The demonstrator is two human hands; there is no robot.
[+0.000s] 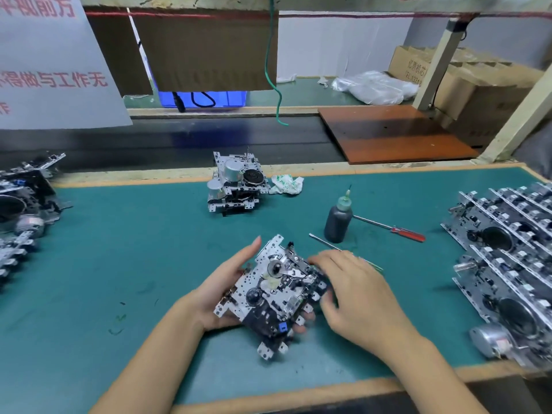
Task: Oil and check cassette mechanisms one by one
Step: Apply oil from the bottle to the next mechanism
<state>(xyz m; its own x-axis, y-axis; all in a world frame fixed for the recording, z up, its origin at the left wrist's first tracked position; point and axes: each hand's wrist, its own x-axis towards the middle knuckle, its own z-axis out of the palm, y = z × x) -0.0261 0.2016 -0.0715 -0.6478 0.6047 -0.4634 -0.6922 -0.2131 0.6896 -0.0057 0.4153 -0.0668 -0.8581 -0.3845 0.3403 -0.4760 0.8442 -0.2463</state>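
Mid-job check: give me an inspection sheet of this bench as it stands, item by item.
Surface: green mat, some dark specks.
Job's things: cassette mechanism in hand; small stack at back; rows at right; pile at left; oil bottle upright.
Clutter: red-handled screwdriver, thin probe, crumpled wipe.
Hands: left hand cradles the mechanism; right hand at its right edge, grip blurred.
Cables: green wire hanging.
Surroundings: cardboard boxes, brown board.

Two bare forearms reach in from the lower edge — no sleeves, no gloves, no watch or bracelet in sight. The left hand [222, 289] and right hand [355, 291] carry no rings — fingernails look short and unpainted, though slightly blurred.
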